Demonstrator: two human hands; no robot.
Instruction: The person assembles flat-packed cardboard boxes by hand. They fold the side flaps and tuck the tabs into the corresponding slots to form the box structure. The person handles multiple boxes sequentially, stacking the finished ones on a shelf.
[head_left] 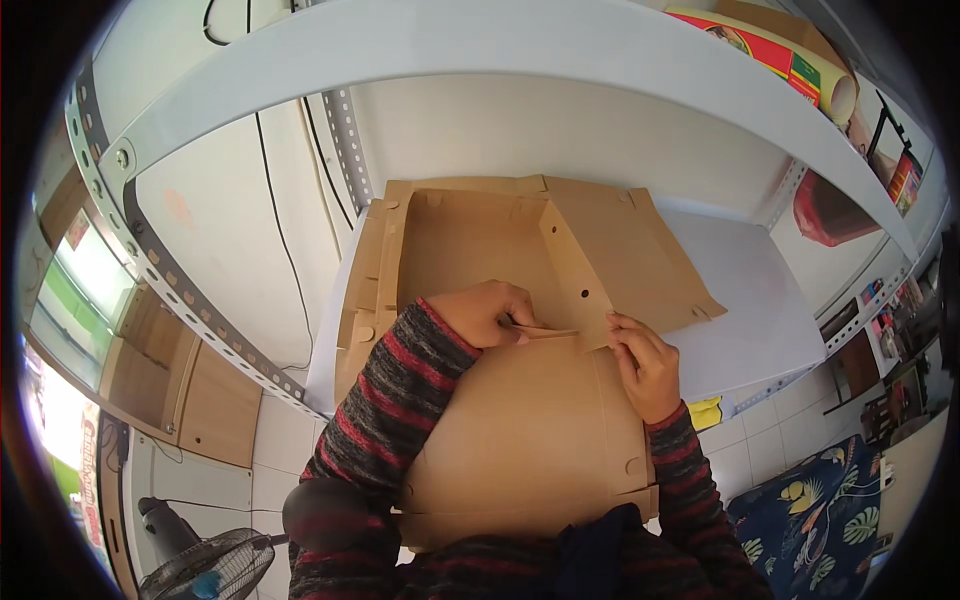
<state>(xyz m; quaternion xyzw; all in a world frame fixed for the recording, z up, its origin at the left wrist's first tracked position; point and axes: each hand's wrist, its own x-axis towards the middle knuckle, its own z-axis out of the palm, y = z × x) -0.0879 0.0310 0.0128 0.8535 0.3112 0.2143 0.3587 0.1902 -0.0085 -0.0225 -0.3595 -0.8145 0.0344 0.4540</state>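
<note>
A brown cardboard box sheet (pixel 530 430) lies against my body, its near panel spread flat. My left hand (pixel 487 312) is closed on a narrow cardboard flap (pixel 548 332) near the sheet's far edge. Its fingertips are partly hidden. Farther right, my right hand (pixel 643 362) pinches the cardboard at a corner, thumb and fingers together. Beyond both hands, a shallow cardboard tray section (pixel 470 245) has raised sides. A strip with two dark holes (pixel 571 262) stands along its right side, and a wide panel (pixel 635 255) slants off to the right.
The cardboard rests on a white shelf (pixel 725 290) framed by perforated metal posts (pixel 345 140). A curved white shelf beam (pixel 480 45) crosses above my hands. A black fan (pixel 215 565) stands low at left. Leaf-patterned dark cloth (pixel 815 510) lies at lower right.
</note>
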